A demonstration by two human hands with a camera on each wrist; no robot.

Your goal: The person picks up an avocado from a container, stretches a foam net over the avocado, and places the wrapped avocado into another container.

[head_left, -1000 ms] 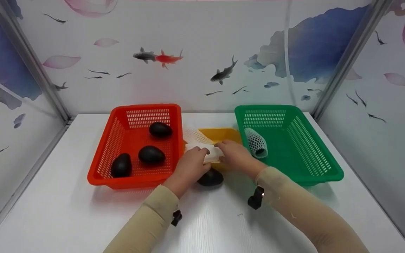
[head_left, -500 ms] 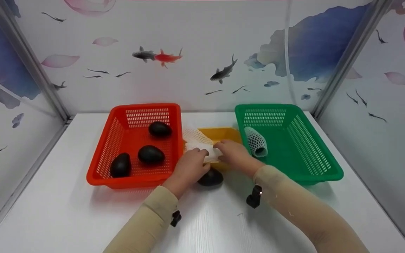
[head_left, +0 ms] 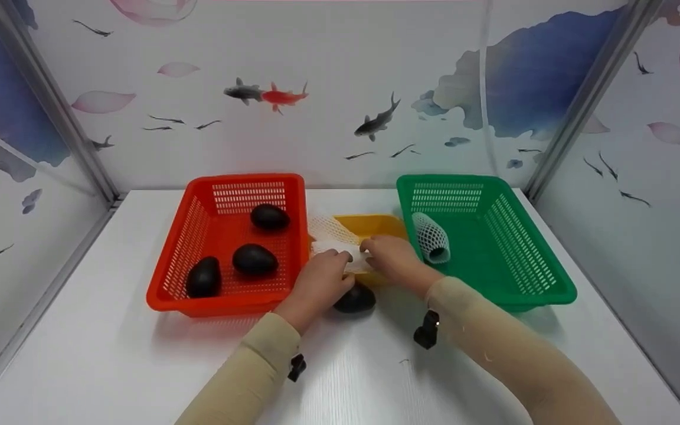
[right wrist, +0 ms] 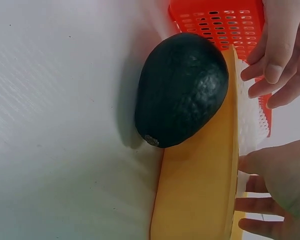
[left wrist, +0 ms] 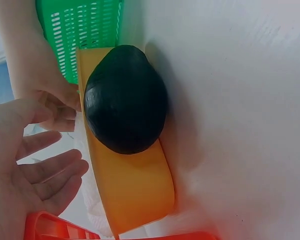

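Note:
Both hands are over a yellow box holding white foam fruit nets. My left hand has loosely bent fingers over the nets, with thumb and fingers apart in the left wrist view. Opposite it, my right hand reaches in from the right, its spread fingers at the box rim beside the nets. A dark avocado lies on the table against the box's near side, partly hidden by my left hand in the head view. Its stem end shows in the right wrist view.
On the left, a red basket holds several avocados, including a middle avocado. The green basket on the right contains an avocado in a foam net. Printed panels enclose the white table behind and at both sides.

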